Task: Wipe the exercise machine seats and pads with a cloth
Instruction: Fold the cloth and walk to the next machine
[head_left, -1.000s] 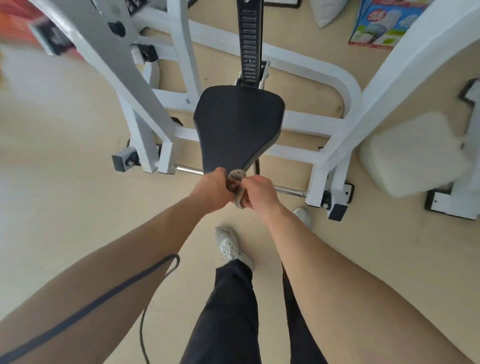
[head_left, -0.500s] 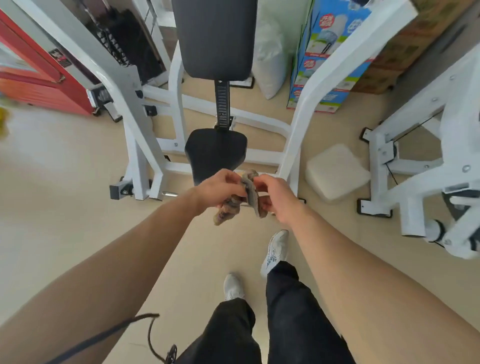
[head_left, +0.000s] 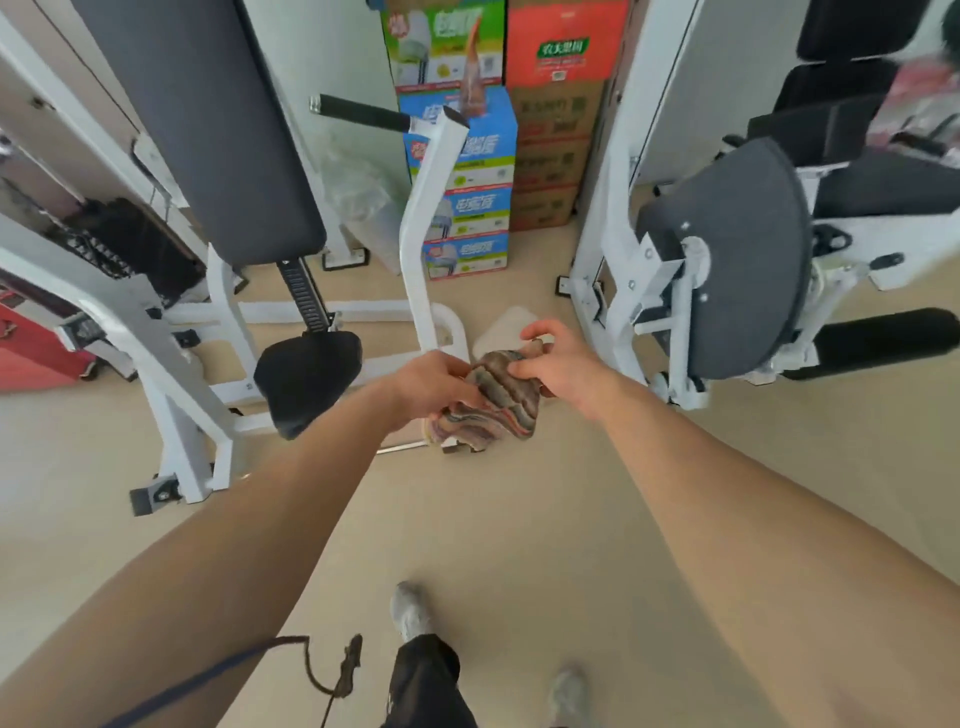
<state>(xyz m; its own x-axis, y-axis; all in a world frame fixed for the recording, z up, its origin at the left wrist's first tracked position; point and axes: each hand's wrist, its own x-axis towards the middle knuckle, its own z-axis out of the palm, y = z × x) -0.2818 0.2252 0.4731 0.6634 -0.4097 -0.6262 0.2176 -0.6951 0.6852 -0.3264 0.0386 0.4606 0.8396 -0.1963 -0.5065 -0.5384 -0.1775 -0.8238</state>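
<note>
A striped, multicoloured cloth (head_left: 493, 405) hangs in the air between both hands, partly spread out. My left hand (head_left: 434, 382) pinches its left side and my right hand (head_left: 561, 364) grips its upper right corner. Left of the hands is a white exercise machine with a small black seat (head_left: 306, 379) and a long dark back pad (head_left: 208, 119) above it. At the right stands a second white machine with a curved dark pad (head_left: 748, 249) and a black roller pad (head_left: 883, 338). The cloth touches neither machine.
Stacked cardboard boxes (head_left: 467, 171) stand against the back wall between the machines. A white cushion-like block (head_left: 504, 327) lies on the floor behind the hands. A white frame post (head_left: 431, 208) rises just left of centre. A red object (head_left: 31, 353) sits far left.
I have stepped back from the seat and the view has lifted and turned right. The cloth, bunched at the seat's front edge before, is now spread open between both hands.
</note>
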